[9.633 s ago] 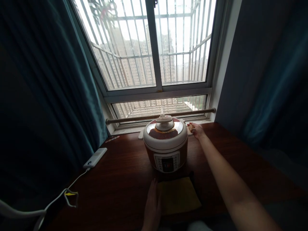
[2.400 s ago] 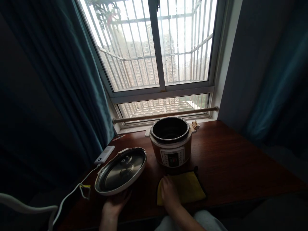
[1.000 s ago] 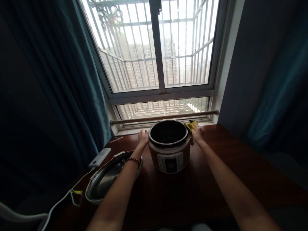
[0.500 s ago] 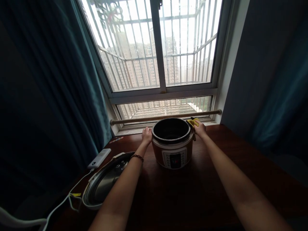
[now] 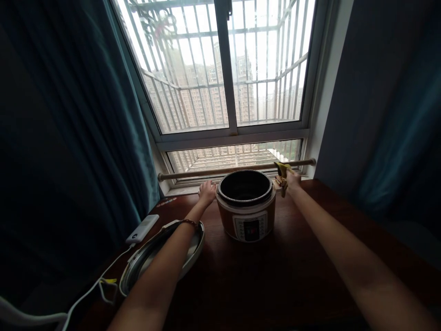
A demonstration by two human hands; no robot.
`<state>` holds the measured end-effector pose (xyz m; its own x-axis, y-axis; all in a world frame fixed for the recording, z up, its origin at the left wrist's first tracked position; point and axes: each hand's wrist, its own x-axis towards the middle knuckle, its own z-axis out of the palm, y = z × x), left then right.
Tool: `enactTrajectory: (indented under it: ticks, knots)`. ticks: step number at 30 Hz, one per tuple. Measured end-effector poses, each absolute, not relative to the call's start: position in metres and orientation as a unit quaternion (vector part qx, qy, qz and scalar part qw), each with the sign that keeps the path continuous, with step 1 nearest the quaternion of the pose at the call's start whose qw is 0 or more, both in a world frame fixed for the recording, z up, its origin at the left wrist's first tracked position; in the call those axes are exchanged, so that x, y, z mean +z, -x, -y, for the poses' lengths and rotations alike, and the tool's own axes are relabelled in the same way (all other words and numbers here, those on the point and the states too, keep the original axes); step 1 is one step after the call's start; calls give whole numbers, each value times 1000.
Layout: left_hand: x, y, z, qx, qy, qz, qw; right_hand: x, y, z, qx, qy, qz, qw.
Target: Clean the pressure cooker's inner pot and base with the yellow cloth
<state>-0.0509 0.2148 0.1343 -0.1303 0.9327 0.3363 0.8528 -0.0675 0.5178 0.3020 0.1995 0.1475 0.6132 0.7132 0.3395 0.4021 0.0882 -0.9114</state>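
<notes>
An electric pressure cooker [image 5: 227,220] with a brown body, a front control panel and a black inner pot [image 5: 245,186] stands lidless on the dark wooden table. My left hand [image 5: 207,192] is closed at its left side, by the rim, with the fingertips partly hidden. Just off the cooker's right side, my right hand [image 5: 292,180] grips a yellow cloth [image 5: 283,169], part of which hangs down darker. The cooker's lid [image 5: 193,257] lies with its underside up at the left, partly covered by my left forearm.
A white power bank [image 5: 144,228] with a white cable [image 5: 113,262] lies at the table's left edge. Behind the cooker, a rod [image 5: 193,174] runs across the barred window. Blue curtains [image 5: 103,115] hang at the left.
My right hand has moved slightly right and away from the cooker's rim with the cloth, which now hangs lower. My left hand has shifted a little left, its forearm moving over the lid.
</notes>
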Motion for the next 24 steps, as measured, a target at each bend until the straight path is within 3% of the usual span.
enactTrajectory:
  ticks: [6, 11, 15, 24]
  knots:
    - [164, 53, -216, 260, -692, -665, 104, 192, -289, -195, 55, 701, 470, 533]
    - [166, 43, -222, 202, -698, -664, 175, 178, -258, -196, 89, 728, 572, 368]
    - [168, 42, -220, 181, -698, -667, 188, 171, -250, -196, 81, 756, 585, 284]
    - [161, 40, -228, 155, -682, -679, 221, 178, -256, -204, 71, 763, 599, 232]
